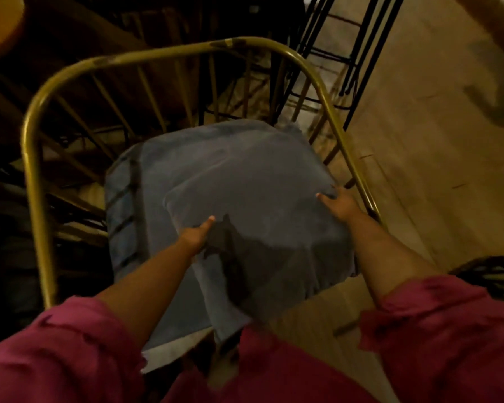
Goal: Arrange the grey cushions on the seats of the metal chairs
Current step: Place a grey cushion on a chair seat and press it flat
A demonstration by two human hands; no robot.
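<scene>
Both hands hold a grey cushion [245, 205] over a metal chair [29, 170]: left hand [197, 235] at seven o'clock, right hand [336, 203] at three, each grip closed on its edge, apparently squaring it.

the left hand [197, 234] shows only its thumb, the fingers hidden under the upper grey cushion [253, 210]; the right hand [336, 203] is motion-blurred, its grip unclear; the chair seat lies wholly covered; the pink sleeves [448, 330] run off the bottom edge.
</scene>
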